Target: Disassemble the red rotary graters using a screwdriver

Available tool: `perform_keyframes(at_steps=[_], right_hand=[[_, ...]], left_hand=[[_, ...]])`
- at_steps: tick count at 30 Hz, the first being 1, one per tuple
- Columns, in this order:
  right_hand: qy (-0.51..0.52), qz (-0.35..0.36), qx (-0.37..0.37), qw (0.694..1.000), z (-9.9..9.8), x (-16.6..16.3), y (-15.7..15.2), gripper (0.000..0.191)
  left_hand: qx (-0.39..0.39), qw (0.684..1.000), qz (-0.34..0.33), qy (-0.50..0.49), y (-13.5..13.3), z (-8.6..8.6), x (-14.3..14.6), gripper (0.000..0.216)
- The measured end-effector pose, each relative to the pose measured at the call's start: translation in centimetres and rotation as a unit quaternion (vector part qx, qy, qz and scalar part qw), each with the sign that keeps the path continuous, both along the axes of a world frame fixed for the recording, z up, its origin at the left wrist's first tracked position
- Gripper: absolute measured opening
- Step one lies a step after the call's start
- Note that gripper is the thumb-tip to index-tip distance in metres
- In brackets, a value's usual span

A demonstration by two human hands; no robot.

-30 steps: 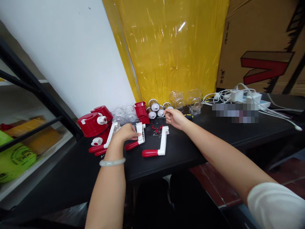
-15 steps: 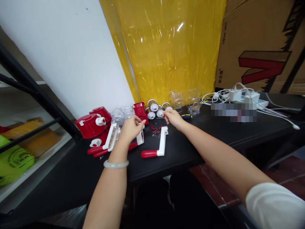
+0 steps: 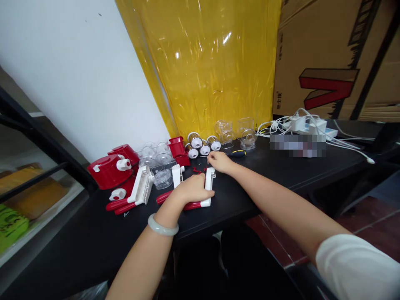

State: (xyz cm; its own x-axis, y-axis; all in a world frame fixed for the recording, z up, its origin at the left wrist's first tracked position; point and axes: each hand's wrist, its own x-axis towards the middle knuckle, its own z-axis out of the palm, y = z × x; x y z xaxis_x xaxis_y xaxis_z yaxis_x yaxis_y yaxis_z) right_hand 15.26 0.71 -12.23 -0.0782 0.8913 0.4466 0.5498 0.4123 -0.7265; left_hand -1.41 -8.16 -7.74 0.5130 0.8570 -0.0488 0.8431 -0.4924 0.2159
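Note:
My left hand (image 3: 193, 187) is closed around a white crank handle with a red grip (image 3: 207, 196), which lies on the black table. My right hand (image 3: 219, 161) is held just beyond the crank's upper end, fingertips pinched together; whatever they hold is too small to make out. Between the hands lie small red parts (image 3: 197, 169). Partly behind my left wrist is a second white crank (image 3: 176, 176). More white cranks with red grips (image 3: 140, 187) rest side by side farther left. Several metal-patterned drums with white ends (image 3: 204, 149) are stacked behind my right hand.
Red housings (image 3: 108, 171) stand at the left, near clear plastic cups (image 3: 163, 178) and a red hopper (image 3: 176, 146). A screwdriver (image 3: 238, 153) lies right of the drums. White cables and plugs (image 3: 296, 123) occupy the back right, before a cardboard box (image 3: 315, 46).
My left hand has moved right and down onto the nearest crank and closed on it. My right hand has come slightly nearer to the crank's top. The view has shifted a little.

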Motion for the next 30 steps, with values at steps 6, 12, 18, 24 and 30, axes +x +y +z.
perform_keyframes(at_steps=[6,12,18,24,30], right_hand=[[-0.026,0.008,-0.009,1.000,0.1,-0.1,-0.3,0.013],[0.059,0.015,0.177,0.982,1.0,-0.2,-1.1,0.015],[-0.029,0.062,0.316,0.946,1.4,-0.8,-2.4,0.018],[-0.041,0.071,0.326,0.942,1.3,-1.0,-2.8,0.015],[-0.088,0.083,0.310,0.943,1.3,-1.0,-2.8,0.012]], left_hand=[[-0.017,0.999,0.010,-0.034,0.8,0.2,-0.5,0.021],[0.040,0.984,0.074,-0.159,1.6,1.1,-1.6,0.018],[0.045,0.948,0.131,-0.286,1.8,1.2,-1.6,0.013],[-0.047,0.929,0.155,-0.332,1.5,1.5,-1.6,0.011],[0.032,0.961,0.129,-0.242,1.7,1.1,-1.5,0.012]])
